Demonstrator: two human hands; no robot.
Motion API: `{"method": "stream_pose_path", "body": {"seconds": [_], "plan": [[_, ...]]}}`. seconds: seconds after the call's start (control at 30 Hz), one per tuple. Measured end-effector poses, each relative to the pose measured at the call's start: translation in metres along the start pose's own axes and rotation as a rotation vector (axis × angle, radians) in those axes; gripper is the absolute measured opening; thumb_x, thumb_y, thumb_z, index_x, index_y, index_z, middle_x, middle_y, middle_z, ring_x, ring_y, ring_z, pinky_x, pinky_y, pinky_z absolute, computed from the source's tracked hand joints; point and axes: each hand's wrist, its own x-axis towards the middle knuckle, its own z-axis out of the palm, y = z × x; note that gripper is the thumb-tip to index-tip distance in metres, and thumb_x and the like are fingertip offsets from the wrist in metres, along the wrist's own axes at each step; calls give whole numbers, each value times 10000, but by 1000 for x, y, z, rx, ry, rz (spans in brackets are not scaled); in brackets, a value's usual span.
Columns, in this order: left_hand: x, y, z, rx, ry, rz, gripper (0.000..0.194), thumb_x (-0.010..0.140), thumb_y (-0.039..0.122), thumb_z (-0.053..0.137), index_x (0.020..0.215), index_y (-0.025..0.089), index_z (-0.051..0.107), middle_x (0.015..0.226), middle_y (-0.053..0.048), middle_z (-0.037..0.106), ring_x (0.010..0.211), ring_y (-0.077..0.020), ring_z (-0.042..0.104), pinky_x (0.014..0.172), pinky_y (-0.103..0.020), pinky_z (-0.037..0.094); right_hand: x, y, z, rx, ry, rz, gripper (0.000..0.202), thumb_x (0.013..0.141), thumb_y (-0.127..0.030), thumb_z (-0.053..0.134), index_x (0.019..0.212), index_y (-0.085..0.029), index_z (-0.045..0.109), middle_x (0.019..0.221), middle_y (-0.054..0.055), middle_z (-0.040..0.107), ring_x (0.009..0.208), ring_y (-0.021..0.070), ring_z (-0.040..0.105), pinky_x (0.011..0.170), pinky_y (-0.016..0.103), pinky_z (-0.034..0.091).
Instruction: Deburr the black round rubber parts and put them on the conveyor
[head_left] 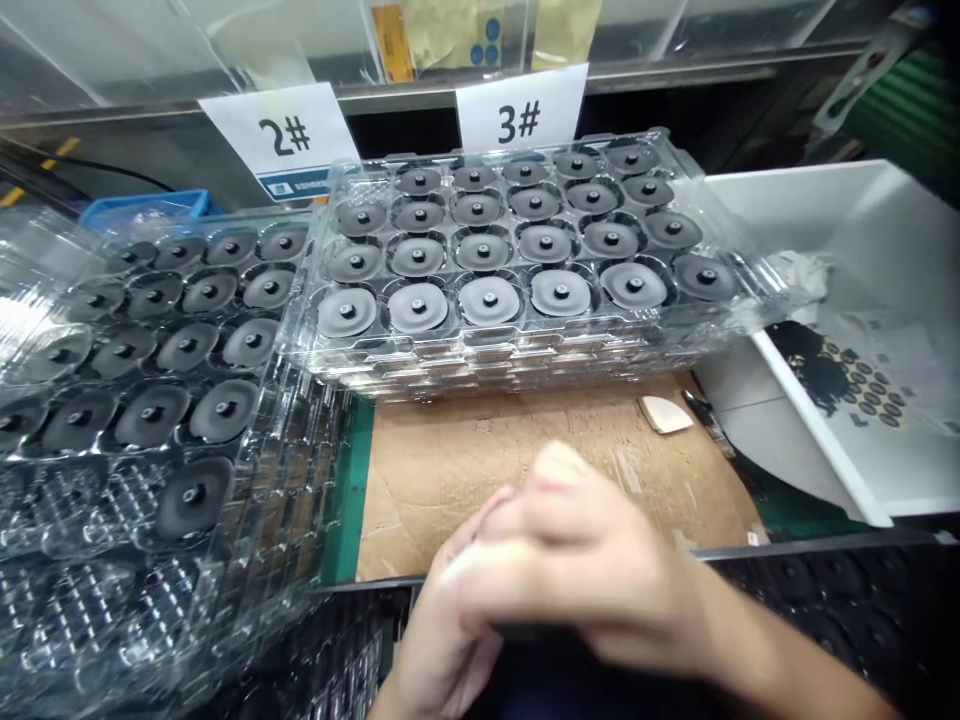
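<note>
My right hand (592, 560) is closed and lies across my left hand (444, 625) at the lower middle, above the cardboard (480, 450). The left hand's fingers curl in against the right. Whatever is between the hands is hidden, and motion blurs the right one. Beyond them stands a stack of clear plastic trays (480, 350), its top tray filled with dark grey disc-shaped parts (490, 300), each with a small centre post. A second tray stack (285, 520) on the left carries similar parts (195, 495), with several bare pockets toward the front.
A white bin (817, 430) at the right holds dark pieces and a yellowish dotted sheet. On the cardboard lies a cream wedge-shaped pad (665, 414). Paper signs 2# (285, 140) and 3# (521, 115) hang behind. A blue container (146, 207) stands far left.
</note>
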Motion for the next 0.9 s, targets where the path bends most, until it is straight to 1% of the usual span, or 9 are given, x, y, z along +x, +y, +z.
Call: {"method": "stream_pose_path", "body": {"seconds": [0.1,0.17,0.2,0.27,0.37,0.47,0.63,0.77,0.9], "plan": [[1,4,3,-29,-58,-32,580,524,296,810,1075,248,638,1100,-59,663,997,-276,614,820,-332,519,-13,30,4,3,202,410,254,906,-185,430,1081,-236,607,959,12,659,861,126,584,765,258,442],[2,7,1,-63,-88,-50,567,564,324,785,1102,258,622,1199,-72,614,1066,-296,578,840,-322,510,-29,52,15,-18,220,630,231,897,-226,455,1061,-252,616,968,8,662,873,133,607,739,240,480],[3,7,-1,-72,-89,-50,563,579,334,772,1115,261,614,1235,-78,589,1088,-301,563,853,-326,505,-39,62,24,-22,191,673,221,889,-238,466,1040,-257,627,951,6,667,857,136,620,720,237,495],[6,6,-8,-78,-84,-32,587,576,368,760,1132,260,602,1263,-93,566,1089,-305,561,856,-337,505,-60,75,48,-45,153,672,223,874,-228,469,1003,-254,649,915,18,669,837,152,632,718,262,514],[11,1,-17,-79,-48,24,620,603,409,726,1183,266,562,1249,-106,570,1088,-298,561,877,-359,492,-89,82,83,-145,195,688,276,862,-228,449,1064,-218,638,1029,100,612,913,221,599,788,393,495],[15,-2,-19,-61,21,108,552,707,364,661,1231,275,515,1259,-97,560,1144,-276,518,950,-373,436,-104,80,101,-228,231,699,303,860,-263,469,1115,-198,619,1130,150,535,973,266,548,824,471,454],[19,-4,-13,-58,48,186,411,822,304,543,1231,266,514,1266,-80,555,1184,-235,484,1013,-357,371,-93,84,93,-248,222,678,293,853,-261,495,1110,-187,614,1137,141,528,957,251,541,814,468,457],[16,-7,-10,-42,24,202,432,803,294,573,1230,281,510,1237,-76,577,1154,-228,512,996,-356,390,-76,80,82,-184,226,666,264,895,-225,435,1094,-158,596,1013,107,589,896,189,577,787,375,483],[14,-7,-11,-20,28,208,485,759,294,628,1229,300,506,1220,-72,588,1133,-212,527,942,-316,433,-75,63,87,-83,187,616,214,878,-187,470,1042,-173,607,905,52,649,833,147,608,735,288,497]]}}
